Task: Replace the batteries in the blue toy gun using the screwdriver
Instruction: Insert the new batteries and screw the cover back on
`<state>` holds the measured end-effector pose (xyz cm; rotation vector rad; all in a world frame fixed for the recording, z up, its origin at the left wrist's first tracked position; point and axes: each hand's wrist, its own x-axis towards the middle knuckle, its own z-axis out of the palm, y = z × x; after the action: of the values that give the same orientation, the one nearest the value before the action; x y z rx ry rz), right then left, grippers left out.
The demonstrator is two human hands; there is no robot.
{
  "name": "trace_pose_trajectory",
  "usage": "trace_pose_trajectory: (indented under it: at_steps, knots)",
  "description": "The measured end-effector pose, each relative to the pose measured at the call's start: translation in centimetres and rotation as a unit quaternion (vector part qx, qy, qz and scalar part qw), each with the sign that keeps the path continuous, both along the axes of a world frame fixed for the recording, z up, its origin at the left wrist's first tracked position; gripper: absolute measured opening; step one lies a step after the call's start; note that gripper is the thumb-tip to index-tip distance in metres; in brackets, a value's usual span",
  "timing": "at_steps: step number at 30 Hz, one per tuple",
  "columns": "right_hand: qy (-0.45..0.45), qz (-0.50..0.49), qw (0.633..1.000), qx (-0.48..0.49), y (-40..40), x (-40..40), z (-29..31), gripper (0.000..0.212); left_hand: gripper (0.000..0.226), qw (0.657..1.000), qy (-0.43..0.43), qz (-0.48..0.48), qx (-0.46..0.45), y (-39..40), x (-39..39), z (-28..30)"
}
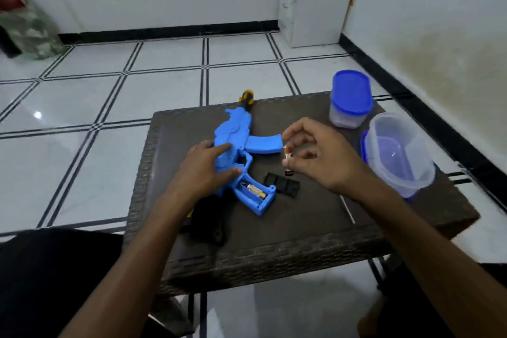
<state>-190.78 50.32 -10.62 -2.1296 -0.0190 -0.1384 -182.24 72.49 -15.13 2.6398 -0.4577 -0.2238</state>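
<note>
The right hand [321, 158] hovers above the surface [315, 228], pinching a small battery [287, 151] upright between thumb and fingertips, the other fingers loosely curled. Just below it, standing or lying on the surface, is a second dark battery [289, 172]; whether the fingers touch it I cannot tell. To the left of this hand, the left hand [208, 164] lies flat and spread on the body of the blue toy gun [238, 151], pressing it down, holding nothing.

The gun lies on its side with the grip nearest the person. Its battery compartment [253, 191] is open, and one battery sits inside beside what looks like a free slot. The black cover [282, 183] rests just beside the grip, under the right hand. The screwdriver [246, 98] lies beyond the gun, its yellow-and-black handle at the far edge, well away from both hands. Two plastic containers [351, 99] stand to the right.

The job seems about midway: cover off, cells being swapped. The pinch on the battery is light, so it could slip and roll off the surface. Fitted with the poles reversed, the toy would stay dead. The screw is not visible, so it may be easily lost before the cover is refitted.
</note>
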Motion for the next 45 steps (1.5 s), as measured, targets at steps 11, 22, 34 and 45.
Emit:
trace_pose_trajectory:
  at_steps: [11,22,34,45]
  knots:
    - [0.048,0.029,0.998,0.005,2.5,0.5,-2.5,0.028,0.075,0.998,0.013,-0.006,-0.067,0.9,0.6,-1.4]
    - [-0.012,0.043,0.999,-0.023,4.0,1.3,-3.1,0.023,0.073,0.997,0.002,-0.006,-0.075,1.2,0.7,-2.0]
    - [0.028,0.138,0.968,-0.209,3.4,1.1,-2.4,0.028,0.073,0.998,0.013,-0.005,-0.056,1.2,0.6,-1.8]
    - [0.049,0.072,0.996,-0.01,3.5,1.1,-2.9,0.018,0.074,0.999,0.02,-0.005,-0.051,1.1,0.6,-1.9]
